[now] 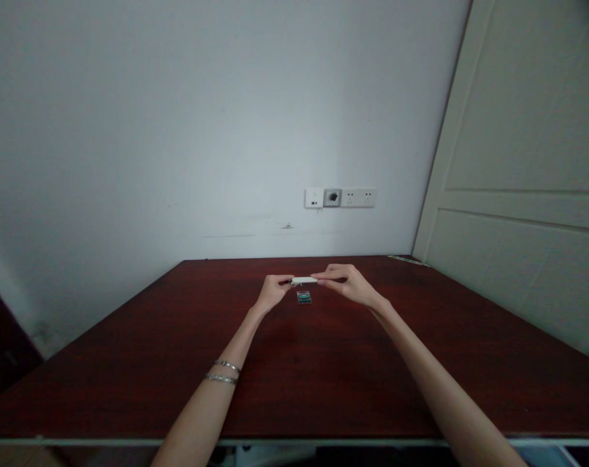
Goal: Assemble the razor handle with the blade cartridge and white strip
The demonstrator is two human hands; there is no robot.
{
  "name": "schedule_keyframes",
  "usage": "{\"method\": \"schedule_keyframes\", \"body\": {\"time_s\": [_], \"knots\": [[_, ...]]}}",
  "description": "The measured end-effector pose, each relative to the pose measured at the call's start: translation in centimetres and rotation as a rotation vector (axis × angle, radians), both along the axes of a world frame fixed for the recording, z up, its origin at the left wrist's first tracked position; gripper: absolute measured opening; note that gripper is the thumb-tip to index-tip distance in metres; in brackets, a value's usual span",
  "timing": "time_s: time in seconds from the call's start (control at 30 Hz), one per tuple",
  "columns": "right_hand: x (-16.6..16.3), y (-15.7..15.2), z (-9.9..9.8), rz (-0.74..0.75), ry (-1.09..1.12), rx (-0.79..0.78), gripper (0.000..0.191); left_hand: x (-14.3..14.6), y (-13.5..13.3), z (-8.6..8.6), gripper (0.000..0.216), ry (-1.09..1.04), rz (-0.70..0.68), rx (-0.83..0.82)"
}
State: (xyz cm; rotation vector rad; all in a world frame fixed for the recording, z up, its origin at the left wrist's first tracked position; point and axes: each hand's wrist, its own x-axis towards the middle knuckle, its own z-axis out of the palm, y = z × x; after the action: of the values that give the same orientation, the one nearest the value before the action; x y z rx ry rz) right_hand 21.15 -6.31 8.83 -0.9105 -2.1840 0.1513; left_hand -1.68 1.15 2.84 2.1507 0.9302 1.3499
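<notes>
A slim white bar-like object (pixel 305 280) is held level above the table, with small dark or metallic bits at its left end; its exact kind is too small to make out. My left hand (pixel 274 290) pinches that left end between thumb and fingers. At the other end, the thumb and fingertips of my right hand (pixel 349 283) are closed on it. Just below, a small clear case (pixel 304 298) with something teal and dark inside lies on the table. Two silvery bracelets circle my left forearm.
The dark red wooden table (pixel 304 376) reaches back to a white wall. Sockets and switch plates (pixel 340 198) are set low in that wall. A pale panelled door or cabinet side (pixel 523 194) borders the table on the right. A thin strip (pixel 407 260) lies at the back right edge.
</notes>
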Motion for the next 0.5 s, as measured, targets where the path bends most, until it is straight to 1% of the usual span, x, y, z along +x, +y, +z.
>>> {"method": "schedule_keyframes", "body": {"time_s": [0.07,0.13,0.33,0.4,0.5], "knots": [[-0.6,0.0,0.1,0.015,-0.03,0.011,0.029,0.1,0.0,-0.1,0.021,0.002,0.005,-0.011],[-0.5,0.2,0.1,0.012,-0.048,0.005,0.028,0.1,0.1,-0.1,0.022,-0.01,0.008,-0.015],[1.7,0.4,-0.4,-0.035,0.009,-0.035,0.03,-0.2,0.5,-0.1,0.022,-0.04,0.025,-0.029],[1.4,0.3,-0.4,-0.032,0.022,-0.033,0.031,-0.1,0.5,-0.1,0.022,-0.041,0.023,-0.036],[0.1,0.3,-0.4,-0.002,0.007,-0.014,0.031,0.2,0.3,-0.2,0.023,-0.039,0.008,-0.05]]}}
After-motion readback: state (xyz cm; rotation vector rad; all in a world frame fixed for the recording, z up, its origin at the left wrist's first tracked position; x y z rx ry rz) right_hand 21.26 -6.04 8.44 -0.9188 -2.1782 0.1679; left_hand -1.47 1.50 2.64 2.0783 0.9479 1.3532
